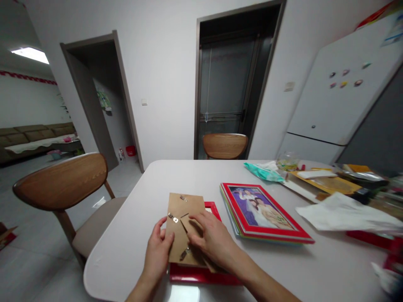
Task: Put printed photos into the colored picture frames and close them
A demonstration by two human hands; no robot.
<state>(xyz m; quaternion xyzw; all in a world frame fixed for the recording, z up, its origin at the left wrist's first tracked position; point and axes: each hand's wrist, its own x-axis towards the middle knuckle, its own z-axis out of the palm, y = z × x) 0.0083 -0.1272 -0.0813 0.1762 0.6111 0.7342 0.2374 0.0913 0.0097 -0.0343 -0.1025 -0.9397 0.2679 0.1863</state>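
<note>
A brown picture-frame backing board [192,204] with small metal clips lies partly over a red picture frame [204,274] at the table's near edge. My left hand [157,249] grips the board's left edge, thumb on top and fingers curled along the side. With thumb and fingers, my right hand [217,241] pinches the board's brown fold-out stand [185,222], which is slightly raised. That hand hides the board's right part. To the right lies a stack of framed pictures, its top one a red-framed photo [264,209] of people.
Farther right on the white table [126,251] are a teal packet [264,172], a glass bowl [287,161], yellow envelopes [327,182], white paper [343,212] and red frame pieces [370,239]. Wooden chairs stand at the left [63,180] and far side [225,145].
</note>
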